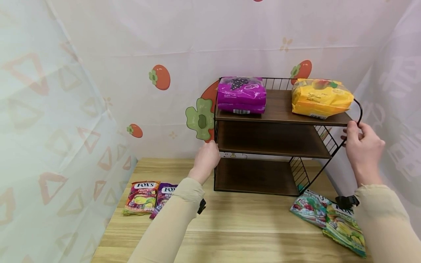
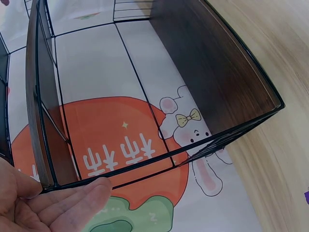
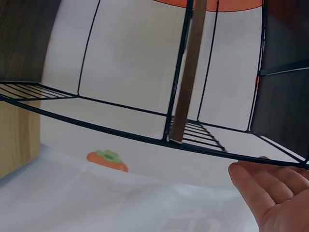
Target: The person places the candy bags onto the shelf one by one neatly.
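Note:
A three-tier rack (image 1: 273, 138) with dark brown wooden shelves and a black wire frame stands at the back of the table. My left hand (image 1: 206, 159) holds its left side near the middle shelf; in the left wrist view the thumb and fingers pinch the frame edge. My right hand (image 1: 365, 151) grips the right side wire just below the top shelf, with fingertips under the wire in the right wrist view. On the top shelf lie a purple packet (image 1: 241, 95) with grapes printed on it, at left, and a yellow packet (image 1: 320, 98), at right.
On the wooden table (image 1: 243, 233), a red Fox's bag (image 1: 142, 197) and a purple Fox's bag (image 1: 163, 197) lie left, the latter partly behind my left arm. A teal bag (image 1: 310, 208) and a green Fox's bag (image 1: 345, 228) lie right. Printed cloth (image 1: 184, 44) hangs behind.

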A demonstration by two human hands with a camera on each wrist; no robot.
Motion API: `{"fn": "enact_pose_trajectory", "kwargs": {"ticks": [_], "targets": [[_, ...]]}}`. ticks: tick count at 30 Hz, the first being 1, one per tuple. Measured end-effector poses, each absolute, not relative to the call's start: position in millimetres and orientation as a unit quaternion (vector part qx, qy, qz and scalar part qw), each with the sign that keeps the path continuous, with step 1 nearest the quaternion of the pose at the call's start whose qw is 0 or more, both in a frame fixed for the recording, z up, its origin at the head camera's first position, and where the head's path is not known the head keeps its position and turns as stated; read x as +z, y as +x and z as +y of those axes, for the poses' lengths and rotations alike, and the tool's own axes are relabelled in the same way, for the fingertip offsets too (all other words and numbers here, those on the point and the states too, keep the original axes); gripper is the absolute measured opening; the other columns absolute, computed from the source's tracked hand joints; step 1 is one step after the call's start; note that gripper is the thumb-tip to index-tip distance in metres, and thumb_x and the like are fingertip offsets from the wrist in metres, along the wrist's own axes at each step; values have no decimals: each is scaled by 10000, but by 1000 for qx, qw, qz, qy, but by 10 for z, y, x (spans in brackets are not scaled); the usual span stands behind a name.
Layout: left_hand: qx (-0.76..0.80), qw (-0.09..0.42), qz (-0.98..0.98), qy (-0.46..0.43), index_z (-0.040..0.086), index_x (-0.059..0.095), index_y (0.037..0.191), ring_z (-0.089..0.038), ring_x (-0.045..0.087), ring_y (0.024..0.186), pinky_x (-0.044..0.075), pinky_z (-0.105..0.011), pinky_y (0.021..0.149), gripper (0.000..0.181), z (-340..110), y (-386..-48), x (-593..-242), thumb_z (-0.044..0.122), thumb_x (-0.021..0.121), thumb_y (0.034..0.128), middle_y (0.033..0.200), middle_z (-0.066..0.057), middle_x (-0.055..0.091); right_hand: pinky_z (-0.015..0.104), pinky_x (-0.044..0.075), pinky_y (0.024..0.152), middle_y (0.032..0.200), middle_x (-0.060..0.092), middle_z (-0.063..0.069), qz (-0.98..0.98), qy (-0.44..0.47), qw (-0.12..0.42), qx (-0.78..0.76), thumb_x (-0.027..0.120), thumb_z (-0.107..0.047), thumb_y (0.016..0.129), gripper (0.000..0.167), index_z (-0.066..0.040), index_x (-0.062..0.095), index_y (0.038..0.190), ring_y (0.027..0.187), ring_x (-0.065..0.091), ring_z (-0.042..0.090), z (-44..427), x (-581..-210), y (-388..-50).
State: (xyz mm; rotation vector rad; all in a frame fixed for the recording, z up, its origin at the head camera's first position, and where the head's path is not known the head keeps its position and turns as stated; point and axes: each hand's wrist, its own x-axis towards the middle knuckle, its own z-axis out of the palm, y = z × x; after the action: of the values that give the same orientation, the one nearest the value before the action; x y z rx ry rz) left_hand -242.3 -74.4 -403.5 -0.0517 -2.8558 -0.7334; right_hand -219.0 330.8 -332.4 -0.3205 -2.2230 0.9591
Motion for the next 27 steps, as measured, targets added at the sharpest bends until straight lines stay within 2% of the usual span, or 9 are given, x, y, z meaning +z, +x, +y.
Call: {"fn": "enact_pose_trajectory", "kwargs": {"ticks": [2,5,7,11,18,20,23,25,27], "targets": [[-250,96,-963,-17,-28,654,1015,-430,719,900,594,-525,734,303,-746,-2425,-4038,195,463,1091,1000,-229,718,33,375,597,917,634,-404,-857,-127,327,378,446,-517,1044,532,-100,675,1282,617,495,-274,3317,-3347,-2181],[-253,94,-963,-16,-29,657,1024,-430,717,916,592,-527,748,300,-748,-2429,-4041,191,464,1089,1013,-229,716,31,406,587,952,680,-334,-856,-128,312,391,445,-539,1042,451,-175,678,1172,632,536,-245,3327,-3389,-2172],[-253,91,-963,-15,-28,658,1033,-431,715,928,591,-528,762,301,-748,-2431,-4041,193,462,1090,1023,-230,716,29,416,575,847,614,-406,-857,-125,304,398,446,-543,1039,452,-162,663,1151,630,545,-234,3338,-3422,-2171],[-251,86,-964,-16,-28,657,1039,-428,715,936,590,-527,771,306,-747,-2433,-4034,197,456,1092,1025,-228,717,38,395,586,727,492,-490,-864,-114,297,391,459,-534,1031,559,-60,656,1253,616,522,-251,3359,-3486,-2175],[-252,92,-963,-20,-33,652,1020,-433,712,938,587,-528,780,304,-744,-2427,-4022,190,457,1091,1009,-237,717,119,337,608,667,423,-539,-881,-129,305,339,527,-460,991,471,-88,709,1214,664,375,-273,3382,-3592,-2206],[-252,92,-963,-21,-33,652,1022,-434,711,938,586,-529,782,302,-744,-2426,-4020,188,458,1092,1007,-237,716,127,335,600,704,541,-448,-884,-129,313,322,535,-416,989,439,-77,724,1195,668,353,-271,3382,-3621,-2217],[-253,90,-963,-19,-28,652,1016,-427,713,933,588,-524,775,299,-744,-2425,-4022,190,461,1091,1001,-230,715,145,343,594,862,751,-109,-891,-121,316,303,538,-353,988,408,-46,731,1174,647,330,-279,3380,-3663,-2231],[-255,87,-963,-17,-27,653,1018,-426,713,934,589,-524,774,298,-744,-2428,-4022,190,463,1091,1002,-229,715,179,352,594,937,770,114,-897,-114,314,290,534,-315,990,393,-28,728,1174,642,321,-260,3384,-3690,-2238],[-255,85,-963,-16,-26,654,1024,-423,714,936,590,-521,775,298,-742,-2431,-4023,192,463,1091,1002,-225,715,207,360,603,983,753,204,-902,-108,307,285,530,-285,990,382,-15,726,1175,651,312,-252,3392,-3720,-2242]]}}
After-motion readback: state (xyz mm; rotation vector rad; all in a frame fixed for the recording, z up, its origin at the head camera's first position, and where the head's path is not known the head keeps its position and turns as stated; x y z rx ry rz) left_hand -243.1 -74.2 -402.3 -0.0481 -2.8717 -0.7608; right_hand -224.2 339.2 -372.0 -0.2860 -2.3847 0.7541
